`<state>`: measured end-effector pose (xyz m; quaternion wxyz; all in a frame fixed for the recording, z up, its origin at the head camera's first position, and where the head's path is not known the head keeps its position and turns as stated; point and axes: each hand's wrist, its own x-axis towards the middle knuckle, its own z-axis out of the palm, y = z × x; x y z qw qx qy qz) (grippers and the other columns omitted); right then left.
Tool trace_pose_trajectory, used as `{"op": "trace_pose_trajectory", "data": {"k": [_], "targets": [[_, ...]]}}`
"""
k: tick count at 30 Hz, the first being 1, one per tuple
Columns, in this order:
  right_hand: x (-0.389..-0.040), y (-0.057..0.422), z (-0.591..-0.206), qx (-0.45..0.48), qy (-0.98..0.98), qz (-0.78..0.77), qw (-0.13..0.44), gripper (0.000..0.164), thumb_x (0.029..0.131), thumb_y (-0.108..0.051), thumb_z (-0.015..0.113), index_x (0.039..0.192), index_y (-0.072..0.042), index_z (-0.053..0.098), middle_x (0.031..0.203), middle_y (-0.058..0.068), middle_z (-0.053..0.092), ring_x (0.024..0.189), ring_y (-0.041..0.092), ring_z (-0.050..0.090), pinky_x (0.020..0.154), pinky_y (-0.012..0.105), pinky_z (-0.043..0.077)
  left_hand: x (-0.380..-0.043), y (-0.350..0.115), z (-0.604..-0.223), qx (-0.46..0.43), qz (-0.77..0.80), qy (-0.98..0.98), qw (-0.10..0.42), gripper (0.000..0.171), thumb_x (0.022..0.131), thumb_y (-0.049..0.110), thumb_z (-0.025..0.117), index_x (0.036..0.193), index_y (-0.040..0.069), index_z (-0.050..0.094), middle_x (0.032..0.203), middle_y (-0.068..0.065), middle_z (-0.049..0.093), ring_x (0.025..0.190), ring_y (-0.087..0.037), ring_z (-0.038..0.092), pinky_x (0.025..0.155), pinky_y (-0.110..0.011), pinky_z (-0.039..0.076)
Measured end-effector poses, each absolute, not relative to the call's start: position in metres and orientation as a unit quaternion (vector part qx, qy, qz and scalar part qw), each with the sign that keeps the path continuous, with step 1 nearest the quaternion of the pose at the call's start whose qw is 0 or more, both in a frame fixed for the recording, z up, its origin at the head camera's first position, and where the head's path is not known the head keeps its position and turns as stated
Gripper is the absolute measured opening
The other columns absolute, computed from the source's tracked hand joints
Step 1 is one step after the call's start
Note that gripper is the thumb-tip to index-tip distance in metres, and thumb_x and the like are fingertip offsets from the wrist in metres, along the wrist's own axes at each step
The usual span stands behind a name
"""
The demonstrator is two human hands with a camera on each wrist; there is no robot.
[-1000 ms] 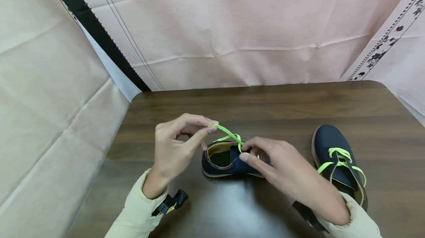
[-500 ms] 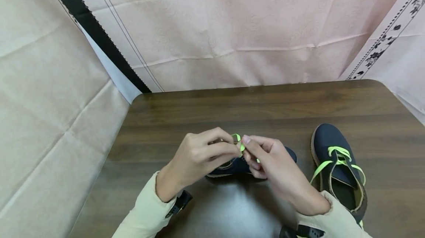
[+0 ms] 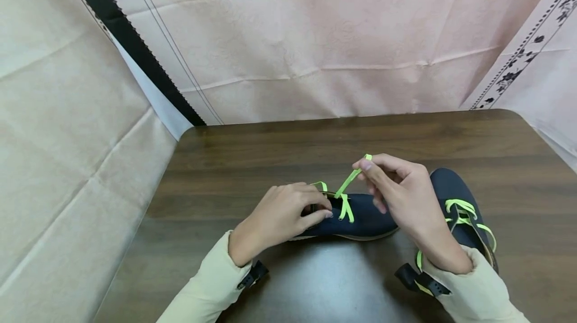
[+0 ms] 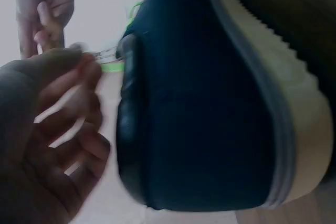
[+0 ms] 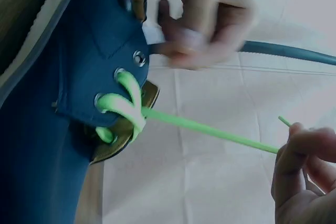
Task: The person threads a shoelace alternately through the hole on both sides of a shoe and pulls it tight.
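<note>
A navy shoe (image 3: 369, 218) lies on its sole, toe to the right. My right hand (image 3: 405, 198) pinches one end of its neon-green shoelace (image 3: 348, 181), drawn taut up and right from the eyelets. In the right wrist view the lace (image 5: 210, 129) runs from the crossed strands to those fingertips, a short tip sticking out. My left hand (image 3: 284, 213) is over the shoe's heel end, fingers loosely bent, nothing visible in them. The left wrist view has these fingers (image 4: 94, 145) beside the collar, apart from the heel (image 4: 205, 119). My left hand covers part of the shoe's opening.
A second navy shoe (image 3: 451, 183) with green laces stands at the right, partly behind my right wrist. Both are on a brown wooden table (image 3: 315, 142). Pale cloth (image 3: 324, 37) hangs behind the table. Dark straps (image 3: 252, 275) are on both wrists.
My left hand held the lace up, then both hands met at it above the shoe. Now my right hand has pulled the lace up and right; my left hand has let go.
</note>
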<state>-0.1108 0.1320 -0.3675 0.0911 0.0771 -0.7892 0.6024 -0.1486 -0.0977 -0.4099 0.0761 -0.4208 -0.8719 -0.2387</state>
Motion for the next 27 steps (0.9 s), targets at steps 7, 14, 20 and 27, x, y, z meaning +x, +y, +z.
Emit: {"op": "trace_pose_trajectory", "data": {"k": [7, 14, 20, 27], "targets": [[-0.114, 0.127, -0.381, 0.097, -0.833, 0.538, 0.089, 0.017, 0.1, -0.024, 0.061, 0.106, -0.013, 0.071, 0.079, 0.006, 0.066, 0.054, 0.018, 0.058, 0.047, 0.032, 0.051, -0.152, -0.092, -0.413, -0.378, -0.225, -0.898, -0.012, 0.018, 0.091, 0.037, 0.074, 0.102, 0.022, 0.074, 0.082, 0.017, 0.066, 0.069, 0.007, 0.056, 0.058, -0.018, 0.046], [-0.116, 0.114, -0.397, 0.096, -0.893, 0.437, 0.037, 0.013, 0.101, -0.02, 0.059, 0.092, -0.013, 0.065, 0.071, 0.001, 0.063, 0.047, 0.012, 0.057, 0.048, 0.028, 0.05, -0.154, -0.094, -0.411, -0.405, -0.218, -0.887, -0.035, 0.014, 0.093, 0.031, 0.071, 0.104, 0.023, 0.074, 0.089, 0.018, 0.067, 0.068, 0.008, 0.054, 0.055, -0.017, 0.044], [-0.118, 0.111, -0.404, 0.099, -0.896, 0.432, 0.008, 0.01, 0.101, -0.016, 0.059, 0.094, -0.012, 0.065, 0.078, -0.001, 0.066, 0.056, 0.012, 0.062, 0.054, 0.027, 0.053, -0.156, -0.095, -0.412, -0.425, -0.241, -0.871, -0.052, 0.013, 0.094, 0.027, 0.07, 0.106, 0.022, 0.072, 0.091, 0.017, 0.066, 0.071, 0.009, 0.055, 0.061, -0.016, 0.046], [-0.12, 0.113, -0.407, 0.109, -0.894, 0.434, 0.012, 0.012, 0.101, -0.016, 0.058, 0.092, -0.013, 0.066, 0.081, -0.002, 0.07, 0.061, 0.01, 0.063, 0.056, 0.026, 0.054, -0.157, -0.095, -0.412, -0.455, -0.224, -0.861, -0.015, 0.008, 0.094, 0.029, 0.071, 0.1, 0.025, 0.074, 0.095, 0.017, 0.069, 0.071, 0.007, 0.055, 0.06, -0.017, 0.044]]}}
